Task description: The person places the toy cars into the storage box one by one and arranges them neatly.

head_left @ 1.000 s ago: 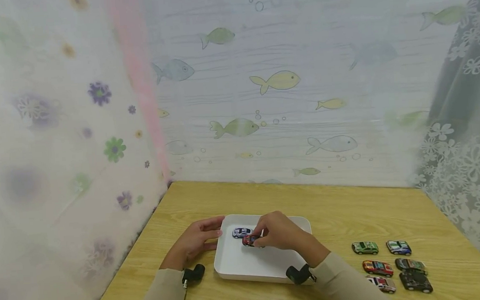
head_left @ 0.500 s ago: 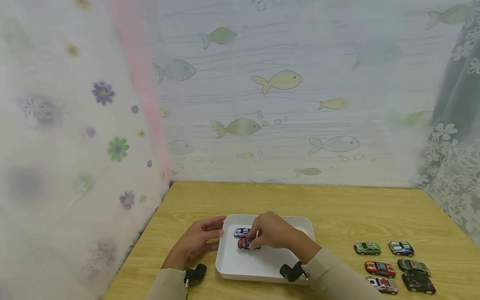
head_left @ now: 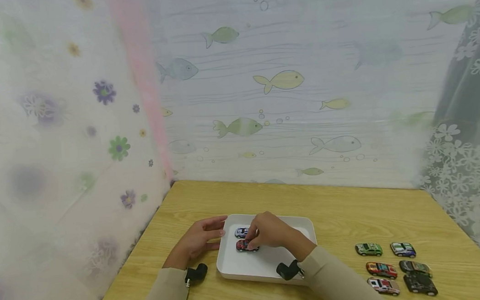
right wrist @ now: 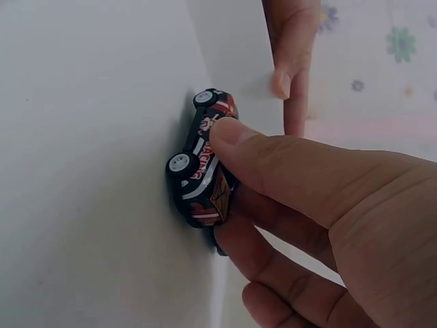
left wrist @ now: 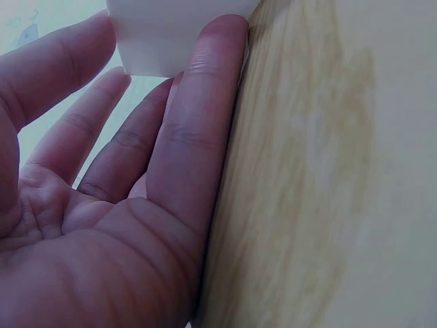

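Two hands are at the white tray [head_left: 257, 267] on the wooden table [head_left: 330, 204], and it is the right hand [head_left: 275, 230] that has the red-and-black toy car [head_left: 242, 245]. From where I stand, its thumb and fingertips pinch this car from the two long sides, with a narrow gap just as wide as the body. The car is inside the tray, and its long axis goes from left to right for the person, so one end is free and points out to the left of the fingertips. Just beyond these fingers lies the white-and-blue car [head_left: 240, 232], almost parallel; I judge that this small space between the two cars is what matters most for any placing. The left hand [head_left: 200, 238] is farther away, left of the gripping fingers, its own fingers rather straight and touching the tray's outer wall. Well apart, to the right of the pinching fingers, six other toy cars [head_left: 381, 270] are on the table. The right hand covers part of both cars in the tray, and I cannot tell if the wheels of the held one touch the floor or are slightly above it.
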A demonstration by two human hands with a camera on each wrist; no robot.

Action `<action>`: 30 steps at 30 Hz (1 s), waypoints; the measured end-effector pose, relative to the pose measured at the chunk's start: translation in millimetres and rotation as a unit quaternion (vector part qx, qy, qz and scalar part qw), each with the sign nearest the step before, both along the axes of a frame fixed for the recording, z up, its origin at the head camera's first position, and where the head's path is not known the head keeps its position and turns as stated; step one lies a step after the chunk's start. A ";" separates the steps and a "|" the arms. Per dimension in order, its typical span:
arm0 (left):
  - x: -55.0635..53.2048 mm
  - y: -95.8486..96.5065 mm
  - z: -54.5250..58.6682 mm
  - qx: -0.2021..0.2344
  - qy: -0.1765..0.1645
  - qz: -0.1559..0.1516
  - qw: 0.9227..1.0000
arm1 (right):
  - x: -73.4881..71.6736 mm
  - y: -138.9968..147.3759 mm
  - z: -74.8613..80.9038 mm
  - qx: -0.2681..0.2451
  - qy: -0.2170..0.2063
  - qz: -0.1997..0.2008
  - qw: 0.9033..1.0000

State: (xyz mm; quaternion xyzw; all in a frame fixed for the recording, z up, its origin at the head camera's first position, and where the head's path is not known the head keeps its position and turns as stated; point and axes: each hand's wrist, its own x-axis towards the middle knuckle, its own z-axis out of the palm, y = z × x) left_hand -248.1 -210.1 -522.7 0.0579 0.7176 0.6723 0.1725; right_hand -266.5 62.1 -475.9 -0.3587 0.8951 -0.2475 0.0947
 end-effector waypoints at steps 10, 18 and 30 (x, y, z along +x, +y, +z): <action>0.7 1.2 1.0 0.002 -0.002 0.004 1.000 | -0.8 -4.6 -1.1 -0.007 -0.013 -0.002 1.000; 0.7 2.1 1.8 -0.004 -0.002 0.010 1.000 | 1.4 -5.7 0.9 -0.017 -0.024 -0.007 1.000; -0.4 0.7 -1.6 0.000 0.003 0.004 1.000 | 2.2 -7.3 0.9 -0.018 -0.032 -0.008 0.999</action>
